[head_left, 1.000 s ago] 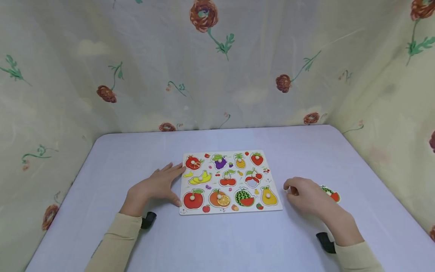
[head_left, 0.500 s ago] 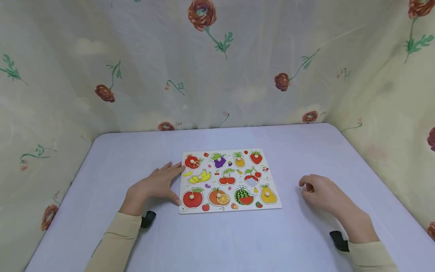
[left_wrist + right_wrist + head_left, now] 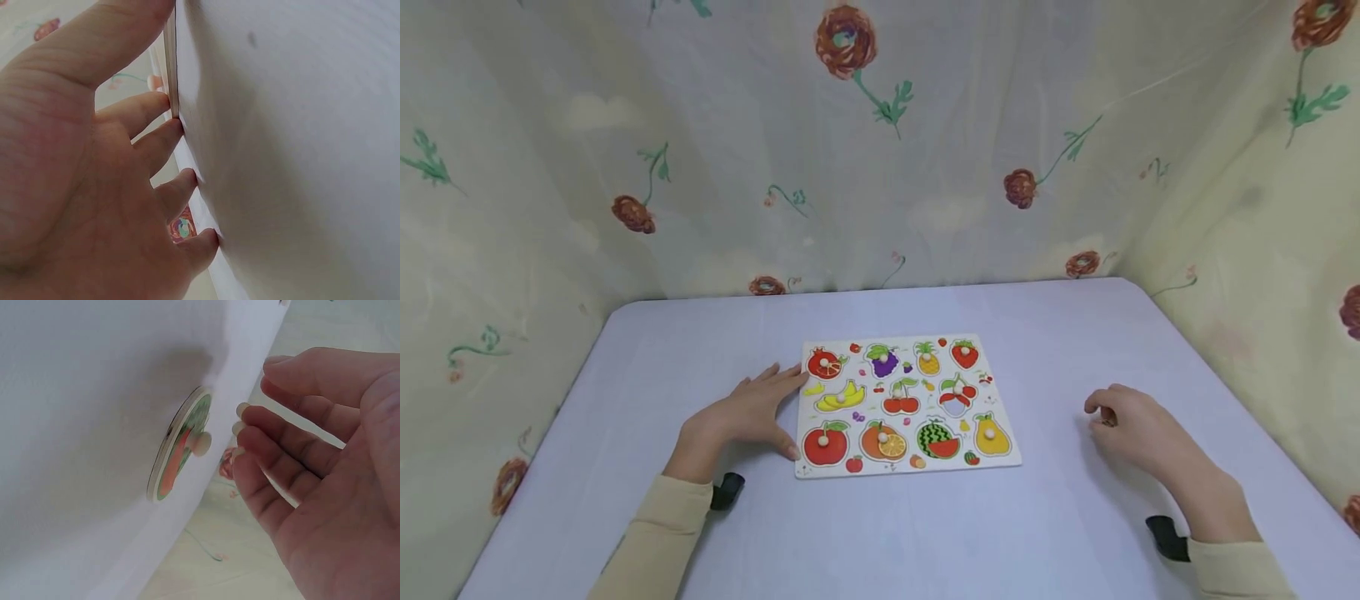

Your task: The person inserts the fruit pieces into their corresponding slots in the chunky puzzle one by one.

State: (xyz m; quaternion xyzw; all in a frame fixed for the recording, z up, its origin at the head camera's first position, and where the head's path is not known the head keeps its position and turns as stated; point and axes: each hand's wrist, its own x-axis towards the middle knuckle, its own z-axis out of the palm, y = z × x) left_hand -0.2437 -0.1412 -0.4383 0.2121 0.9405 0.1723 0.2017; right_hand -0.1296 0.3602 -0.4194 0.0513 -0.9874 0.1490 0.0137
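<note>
A white fruit puzzle board [image 3: 867, 410] with small round knobs lies mid-table in the head view. My left hand [image 3: 741, 421] rests at its left edge, fingers spread, thumb near the lower corner and fingertips near the upper one. To the right of the board, my right hand [image 3: 1142, 429] hovers over the table with fingers loosely bent, holding nothing. The right wrist view shows a watermelon puzzle piece [image 3: 181, 450] lying on the table, its pale knob [image 3: 200, 444] a short gap away from my fingertips [image 3: 240, 411]. The hand mostly hides this piece in the head view.
A white cloth [image 3: 895, 533] covers the table. Flower-patterned curtains [image 3: 722, 150] hang behind it and along both sides. Black straps [image 3: 1167, 537] sit at the wrists, below beige sleeves.
My right hand has moved right, away from the board, and now covers the watermelon piece that showed behind it a second ago. My left hand stays at the board's edge.
</note>
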